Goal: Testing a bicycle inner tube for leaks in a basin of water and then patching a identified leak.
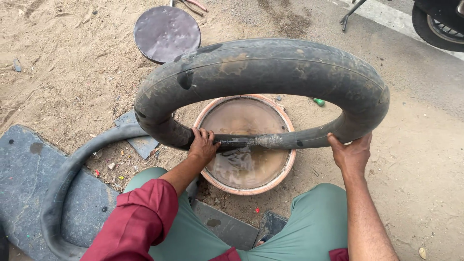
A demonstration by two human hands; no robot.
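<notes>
Head view: both bare hands grip a large black inflated rubber inner tube [270, 72], held upright over a round orange-rimmed basin of muddy water [244, 186]. Left hand [203, 145] clenches the tube's lower stretch, pressing it into the water; right hand [352, 153] grasps the lower right curve. Second limp black tube [63, 188] lies on grey stone slabs [24, 164] at left. Round dark metal lid [166, 33] sits on sand beyond.

Single head-worn camera looks steeply down, close above the sandy ground [72, 72].
</notes>
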